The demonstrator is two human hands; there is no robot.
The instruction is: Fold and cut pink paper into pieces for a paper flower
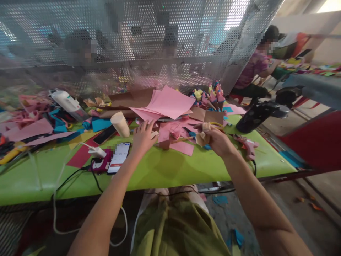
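My left hand point(144, 138) rests at the left edge of loose pink paper pieces point(183, 148), its fingers spread and apart. A tan strip point(154, 134) shows at its thumb. My right hand point(217, 139) is over the right side of these pieces, its fingers bent together. A tan wrap point(206, 127) circles one finger. A crumpled tan piece point(201, 139) shows at its thumb; whether this is a wrap or held paper is unclear. Between the hands lies a small crumpled pink paper shape point(175, 133). A pink glue gun point(249, 146) lies right of my right hand.
Pink sheets point(170, 103) are stacked behind. A tan cylinder point(120, 124), a lit phone point(118, 158), a power strip point(102, 163) and a white bottle point(68, 104) stand or lie left. A black tumbler point(250, 117) is right. A person point(254, 67) sits beyond.
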